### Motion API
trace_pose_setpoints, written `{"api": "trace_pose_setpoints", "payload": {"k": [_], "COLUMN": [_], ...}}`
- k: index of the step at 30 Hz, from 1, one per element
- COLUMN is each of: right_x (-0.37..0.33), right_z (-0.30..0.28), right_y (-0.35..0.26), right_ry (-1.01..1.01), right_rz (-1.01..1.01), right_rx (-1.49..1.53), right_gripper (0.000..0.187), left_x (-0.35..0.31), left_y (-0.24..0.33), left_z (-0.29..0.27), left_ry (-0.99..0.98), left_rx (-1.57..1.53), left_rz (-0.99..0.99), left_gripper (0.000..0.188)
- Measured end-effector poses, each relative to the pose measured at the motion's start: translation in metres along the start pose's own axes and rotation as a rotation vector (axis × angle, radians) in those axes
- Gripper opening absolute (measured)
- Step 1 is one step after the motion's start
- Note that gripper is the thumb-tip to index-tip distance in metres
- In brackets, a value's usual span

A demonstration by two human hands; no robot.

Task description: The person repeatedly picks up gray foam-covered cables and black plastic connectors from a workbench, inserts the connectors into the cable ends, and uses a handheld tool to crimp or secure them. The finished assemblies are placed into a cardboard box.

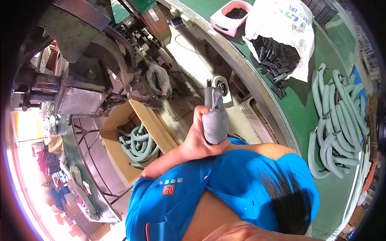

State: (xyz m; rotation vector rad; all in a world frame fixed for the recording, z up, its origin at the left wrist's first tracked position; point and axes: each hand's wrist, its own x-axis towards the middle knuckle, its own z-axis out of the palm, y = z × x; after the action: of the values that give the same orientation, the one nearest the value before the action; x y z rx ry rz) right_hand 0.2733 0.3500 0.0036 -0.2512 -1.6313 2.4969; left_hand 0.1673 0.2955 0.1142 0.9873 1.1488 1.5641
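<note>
In front of the blue shirt (155, 203), the left hand (197, 139) grips a grey bundle (215, 125).
A dark piece (212, 96) tops it; the right hand's hold I cannot tell.

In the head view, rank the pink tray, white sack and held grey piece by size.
1. White sack
2. Unranked: grey piece and pink tray look close, and the grey piece seems nearer the camera.

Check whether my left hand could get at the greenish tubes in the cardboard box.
Probably not without letting go: your left hand is closed around a grey piece. The box is open, though, so the tubes look uncovered.
</note>
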Motion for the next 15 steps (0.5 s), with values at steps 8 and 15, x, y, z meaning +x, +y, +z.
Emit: {"api": "trace_pose_setpoints", "payload": {"k": [8, 15], "right_x": [0.009, 0.0], "right_z": [-0.023, -0.135], "right_y": [0.025, -0.063], "right_ry": [-0.102, 0.566], "right_rz": [-0.003, 0.249], "right_rx": [-0.087, -1.007], "right_gripper": [0.067, 0.033], "left_x": [0.007, 0.002], "left_y": [-0.008, -0.022], "left_z": [-0.009, -0.035], "left_ry": [0.18, 0.276], "left_rx": [0.262, 0.335], "left_rz": [-0.068, -0.28], "left_gripper": [0.065, 0.051]}}
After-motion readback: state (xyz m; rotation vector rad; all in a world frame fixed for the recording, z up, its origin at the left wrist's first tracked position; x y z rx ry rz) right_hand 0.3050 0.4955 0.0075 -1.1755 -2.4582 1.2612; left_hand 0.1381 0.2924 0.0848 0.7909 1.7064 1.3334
